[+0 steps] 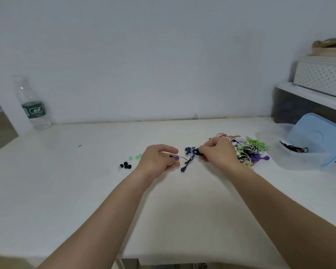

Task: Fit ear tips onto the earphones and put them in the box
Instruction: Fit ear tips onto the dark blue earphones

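Pinching one bud of the dark blue corded earphones in your left hand's fingers; your right hand grips the coiled cord, just above the white worktop. Step looks like tip-fitting; whether a tip is seated is too small to tell. Next: steady the bud, press a tip on squarely. Count: about four black ear tips, two or three green ear tips, one tangled pile of coloured earphones, one black earphone set in the clear plastic box.
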`<action>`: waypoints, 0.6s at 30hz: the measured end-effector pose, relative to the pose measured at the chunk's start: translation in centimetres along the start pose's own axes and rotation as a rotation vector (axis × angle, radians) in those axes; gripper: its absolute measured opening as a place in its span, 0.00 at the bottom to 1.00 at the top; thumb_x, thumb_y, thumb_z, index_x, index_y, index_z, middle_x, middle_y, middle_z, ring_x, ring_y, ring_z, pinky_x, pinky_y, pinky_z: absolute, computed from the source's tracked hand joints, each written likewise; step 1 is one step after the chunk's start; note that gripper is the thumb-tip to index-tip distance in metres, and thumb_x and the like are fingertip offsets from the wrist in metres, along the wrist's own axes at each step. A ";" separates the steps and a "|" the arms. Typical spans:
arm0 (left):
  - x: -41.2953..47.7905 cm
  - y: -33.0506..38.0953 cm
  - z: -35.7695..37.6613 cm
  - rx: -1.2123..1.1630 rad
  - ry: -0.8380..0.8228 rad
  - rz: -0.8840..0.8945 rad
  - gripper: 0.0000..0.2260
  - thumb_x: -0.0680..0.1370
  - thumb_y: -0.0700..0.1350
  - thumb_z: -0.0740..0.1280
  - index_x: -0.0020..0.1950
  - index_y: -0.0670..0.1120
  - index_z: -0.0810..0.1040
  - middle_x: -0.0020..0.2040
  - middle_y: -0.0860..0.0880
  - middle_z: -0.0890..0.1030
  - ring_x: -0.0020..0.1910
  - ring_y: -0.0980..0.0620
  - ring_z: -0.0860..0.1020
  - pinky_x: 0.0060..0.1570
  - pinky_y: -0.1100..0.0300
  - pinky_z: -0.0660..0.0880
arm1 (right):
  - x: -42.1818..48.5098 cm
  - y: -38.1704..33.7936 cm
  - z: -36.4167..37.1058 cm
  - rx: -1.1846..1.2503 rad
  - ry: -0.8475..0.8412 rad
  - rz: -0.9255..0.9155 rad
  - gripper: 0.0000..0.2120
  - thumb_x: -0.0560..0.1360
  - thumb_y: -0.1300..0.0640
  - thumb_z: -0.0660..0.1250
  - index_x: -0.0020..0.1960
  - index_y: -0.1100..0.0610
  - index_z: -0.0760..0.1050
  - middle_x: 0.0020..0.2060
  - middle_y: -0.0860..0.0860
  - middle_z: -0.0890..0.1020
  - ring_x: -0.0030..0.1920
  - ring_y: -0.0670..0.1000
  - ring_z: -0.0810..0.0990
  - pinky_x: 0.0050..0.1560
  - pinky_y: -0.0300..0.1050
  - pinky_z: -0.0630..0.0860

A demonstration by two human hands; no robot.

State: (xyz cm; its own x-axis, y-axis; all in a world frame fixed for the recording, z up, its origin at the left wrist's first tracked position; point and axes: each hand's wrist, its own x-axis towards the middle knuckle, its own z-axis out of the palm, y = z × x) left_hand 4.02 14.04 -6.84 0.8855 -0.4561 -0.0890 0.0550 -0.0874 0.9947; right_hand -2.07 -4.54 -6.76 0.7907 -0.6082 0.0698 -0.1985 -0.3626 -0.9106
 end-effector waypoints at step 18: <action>1.2 0.8 -0.4 0.005 -0.061 -0.071 0.14 0.80 0.54 0.68 0.54 0.44 0.83 0.47 0.47 0.87 0.43 0.51 0.86 0.38 0.63 0.77 | -0.5 -0.8 3.8 -0.011 -0.209 -0.384 0.05 0.74 0.60 0.73 0.48 0.51 0.83 0.39 0.47 0.85 0.37 0.42 0.82 0.39 0.30 0.73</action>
State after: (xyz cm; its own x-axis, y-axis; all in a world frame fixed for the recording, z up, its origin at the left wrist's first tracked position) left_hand 5.29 13.83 -6.16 0.8499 -0.5014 -0.1622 0.1141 -0.1255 0.9855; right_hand -0.04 -1.26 -7.63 0.9084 -0.2722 0.3173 0.1275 -0.5424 -0.8304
